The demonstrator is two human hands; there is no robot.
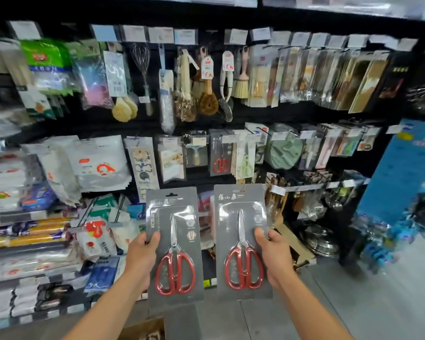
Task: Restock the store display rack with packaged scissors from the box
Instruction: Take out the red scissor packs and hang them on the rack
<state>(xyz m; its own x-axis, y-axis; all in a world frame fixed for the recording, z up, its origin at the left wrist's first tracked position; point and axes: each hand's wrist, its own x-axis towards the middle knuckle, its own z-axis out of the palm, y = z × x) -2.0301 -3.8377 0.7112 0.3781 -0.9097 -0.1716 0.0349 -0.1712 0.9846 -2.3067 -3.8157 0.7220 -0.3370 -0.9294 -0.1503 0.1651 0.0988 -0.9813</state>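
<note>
Grey floor (378, 303) right; hands (140, 258) (276, 256) grip packs' (179, 214) (241, 212) edges.

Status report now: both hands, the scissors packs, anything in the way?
Left hand grips left pack, right hand grips right pack. Both upright, not hung yet. Matching hung pack above; nothing in between.

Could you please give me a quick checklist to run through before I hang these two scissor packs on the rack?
1. Left hand grips left pack: ok.
2. Right hand grips right pack: ok.
3. Both packs upright, fronts facing you: ok.
4. Matching hung pack spotted: ok.
5. Free room in front of the hung pack: cannot tell.
6. Hang holes clear on both packs: cannot tell, too blurred.
</note>
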